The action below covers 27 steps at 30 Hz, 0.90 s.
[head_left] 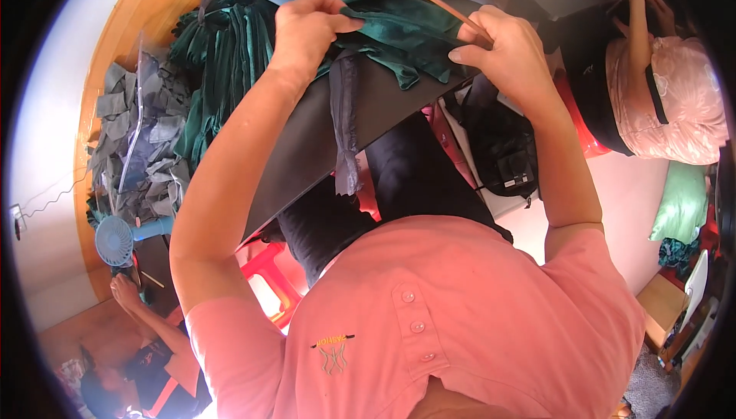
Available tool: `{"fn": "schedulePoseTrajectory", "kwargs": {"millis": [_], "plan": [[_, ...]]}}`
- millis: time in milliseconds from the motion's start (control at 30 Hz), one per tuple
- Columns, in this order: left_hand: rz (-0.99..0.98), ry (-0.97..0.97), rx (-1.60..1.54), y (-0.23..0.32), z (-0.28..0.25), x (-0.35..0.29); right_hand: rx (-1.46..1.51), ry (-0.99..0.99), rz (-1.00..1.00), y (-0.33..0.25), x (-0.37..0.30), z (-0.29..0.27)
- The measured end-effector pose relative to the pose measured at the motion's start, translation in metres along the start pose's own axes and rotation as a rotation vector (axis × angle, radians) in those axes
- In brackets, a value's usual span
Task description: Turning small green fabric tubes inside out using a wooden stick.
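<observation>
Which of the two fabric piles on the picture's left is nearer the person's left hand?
The dark green pile, close beside the left hand that pinches green cloth. The pile of grey scraps sits farther off, toward the picture's left edge.

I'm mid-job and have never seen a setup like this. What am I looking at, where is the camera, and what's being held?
There is no robot here: these are a person's bare hands. The single picture comes from a wide fisheye camera on that person's head, looking down, so straight edges bend near the rim. The pink shirt is the wearer's own, and picture left is their left.

The left hand pinches dark green velvety cloth. The right hand holds a thin brown stick. Below the cloth, a dark grey strip hangs past the edge of the dark table. More green cloth is heaped to the left, near many grey fabric pieces. Other people appear at the right and lower left.
</observation>
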<state>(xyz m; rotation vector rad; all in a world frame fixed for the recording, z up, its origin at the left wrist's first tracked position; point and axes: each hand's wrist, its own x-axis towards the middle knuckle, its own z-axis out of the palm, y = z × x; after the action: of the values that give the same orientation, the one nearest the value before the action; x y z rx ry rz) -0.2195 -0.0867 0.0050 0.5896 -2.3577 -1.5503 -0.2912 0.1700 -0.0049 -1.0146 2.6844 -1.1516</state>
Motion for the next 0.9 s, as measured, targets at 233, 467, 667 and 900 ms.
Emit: {"fn": "schedulePoseTrajectory", "kwargs": {"millis": [233, 467, 667, 900], "plan": [[-0.038, 0.014, -0.542, 0.018, -0.007, -0.037, 0.559, 0.173, -0.155, 0.007, -0.012, 0.002], [-0.046, -0.090, -0.734, 0.005, -0.012, -0.048, 0.952, 0.262, -0.301, -0.020, -0.032, -0.010], [-0.094, -0.073, -0.735, 0.002, -0.005, -0.059, 1.034, 0.294, -0.492, -0.027, -0.037, -0.008], [-0.044, -0.053, -0.814, 0.003, -0.008, -0.070, 0.945, 0.270, -0.460, -0.039, -0.046, -0.014]]}}
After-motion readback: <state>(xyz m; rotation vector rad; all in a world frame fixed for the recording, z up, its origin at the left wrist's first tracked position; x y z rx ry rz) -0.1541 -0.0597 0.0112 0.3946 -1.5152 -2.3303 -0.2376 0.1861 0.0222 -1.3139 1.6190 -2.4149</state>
